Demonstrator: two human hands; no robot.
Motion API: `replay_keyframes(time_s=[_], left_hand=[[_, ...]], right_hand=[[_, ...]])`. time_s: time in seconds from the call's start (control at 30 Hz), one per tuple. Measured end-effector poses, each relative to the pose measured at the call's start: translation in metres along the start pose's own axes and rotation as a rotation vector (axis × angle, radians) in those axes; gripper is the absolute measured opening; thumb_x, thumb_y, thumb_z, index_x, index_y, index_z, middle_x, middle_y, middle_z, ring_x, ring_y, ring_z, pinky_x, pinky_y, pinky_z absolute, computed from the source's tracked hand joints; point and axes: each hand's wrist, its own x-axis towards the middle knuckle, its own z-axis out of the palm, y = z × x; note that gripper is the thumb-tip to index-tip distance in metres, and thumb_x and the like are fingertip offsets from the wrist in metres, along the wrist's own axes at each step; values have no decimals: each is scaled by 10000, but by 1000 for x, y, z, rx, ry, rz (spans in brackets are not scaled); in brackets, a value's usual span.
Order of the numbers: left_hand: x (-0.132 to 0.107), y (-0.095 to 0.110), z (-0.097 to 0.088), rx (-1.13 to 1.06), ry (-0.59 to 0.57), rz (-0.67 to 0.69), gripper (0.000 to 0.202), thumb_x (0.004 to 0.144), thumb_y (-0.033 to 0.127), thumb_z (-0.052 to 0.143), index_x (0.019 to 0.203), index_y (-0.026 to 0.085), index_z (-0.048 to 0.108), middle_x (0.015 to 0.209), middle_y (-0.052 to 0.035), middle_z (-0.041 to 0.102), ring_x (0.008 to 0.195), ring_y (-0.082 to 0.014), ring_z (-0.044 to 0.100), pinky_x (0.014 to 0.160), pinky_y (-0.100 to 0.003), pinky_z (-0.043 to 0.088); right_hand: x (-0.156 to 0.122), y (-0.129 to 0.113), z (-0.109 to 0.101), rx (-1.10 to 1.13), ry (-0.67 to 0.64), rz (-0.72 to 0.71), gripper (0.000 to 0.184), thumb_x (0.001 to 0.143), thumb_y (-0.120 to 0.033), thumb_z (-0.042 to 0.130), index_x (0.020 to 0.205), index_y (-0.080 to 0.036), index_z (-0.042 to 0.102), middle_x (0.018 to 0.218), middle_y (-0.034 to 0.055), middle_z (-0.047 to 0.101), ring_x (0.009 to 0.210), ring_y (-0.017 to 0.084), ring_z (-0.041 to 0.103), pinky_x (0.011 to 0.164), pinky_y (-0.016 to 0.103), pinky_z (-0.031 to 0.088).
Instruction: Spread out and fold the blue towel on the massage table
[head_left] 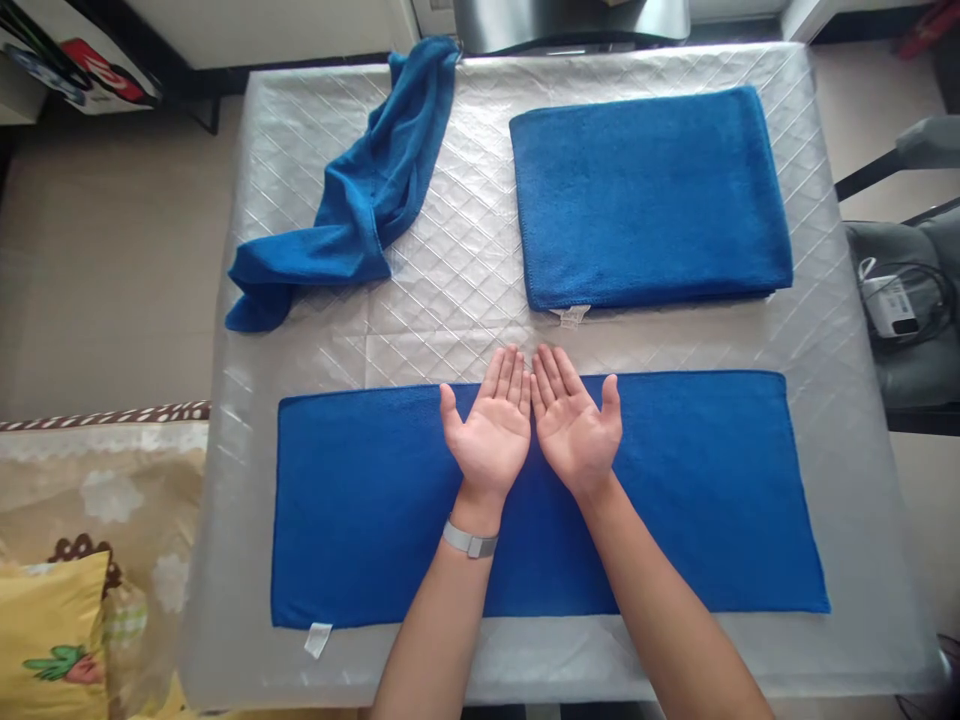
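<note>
Left hand and right hand are uncurled, palms up, over the flat, rectangular blue fabric towel.

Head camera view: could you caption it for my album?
Open hands, palms up, over a flat blue towel, a folded towel and a crumpled towel beyond.

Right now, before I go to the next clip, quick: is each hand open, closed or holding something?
Left hand: open, palm up, holding nothing.
Right hand: open, palm up, holding nothing, in front of the flat towel.
</note>
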Motion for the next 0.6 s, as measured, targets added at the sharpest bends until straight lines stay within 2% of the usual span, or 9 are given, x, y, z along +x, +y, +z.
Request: replay_keyframes(time_s=[0.13,0.27,0.4,0.5,0.6], left_hand=[[1,6,-1,-32,22,-20,752,966,702,285,1479,199,507,1562,-102,503,1527,-254,321,1208,-421,385],[0,23,-12,-61,51,31,748,962,698,316,1498,203,482,1556,-111,511,1509,-256,359,1185,-421,413],[-4,52,-34,-79,86,111,791,954,700,349,1531,164,422,1567,-150,490,1486,-242,401,1177,-394,416],[-9,79,-56,-53,126,162,838,936,710,384,1545,135,383,1562,-168,491,1477,-229,414,1171,-360,421],[-16,103,-74,-7,196,207,850,917,715,420,1552,153,364,1556,-153,504,1467,-226,430,1163,-356,436]], right_hand=[[0,-2,-3,2,-20,-6,800,895,-821,297,1440,-300,567,1591,30,464,1513,220,341,1270,521,227],[1,-8,-8,5,-1,-24,771,896,-814,311,1408,-312,595,1578,27,480,1517,229,332,1267,548,216],[-2,-29,-23,37,69,-64,726,906,-779,361,1377,-290,620,1555,38,510,1511,226,345,1264,532,238],[-7,-53,-43,58,162,-109,685,912,-738,412,1380,-283,618,1530,47,539,1502,224,363,1248,525,288],[-13,-75,-64,54,233,-142,667,915,-710,435,1389,-276,612,1523,57,547,1496,225,376,1227,512,337]])
